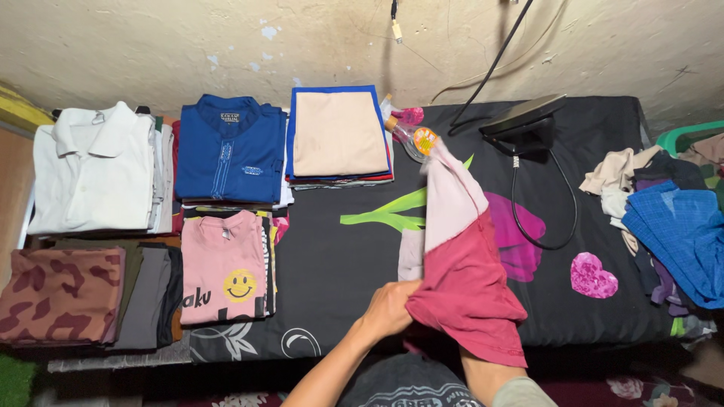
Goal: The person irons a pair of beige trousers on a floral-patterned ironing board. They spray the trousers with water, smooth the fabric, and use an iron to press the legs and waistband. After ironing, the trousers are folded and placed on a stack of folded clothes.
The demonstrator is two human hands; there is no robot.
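My left hand (388, 307) grips the edge of a red and pale pink garment (461, 260) near the front of the black ironing cloth (339, 249). The garment is lifted and drapes over my right forearm. My right hand is hidden inside or behind the garment. An upright black iron (523, 123) stands at the back, its cord looping over the cloth. A spray bottle (411, 137) lies just behind the garment's raised top.
Folded stacks sit at the left: a white shirt (94, 169), a blue shirt (230, 148), a beige and blue pile (339, 134), a pink shirt (225, 267), a brown patterned cloth (59, 295). Unfolded clothes (667, 222) are heaped at the right.
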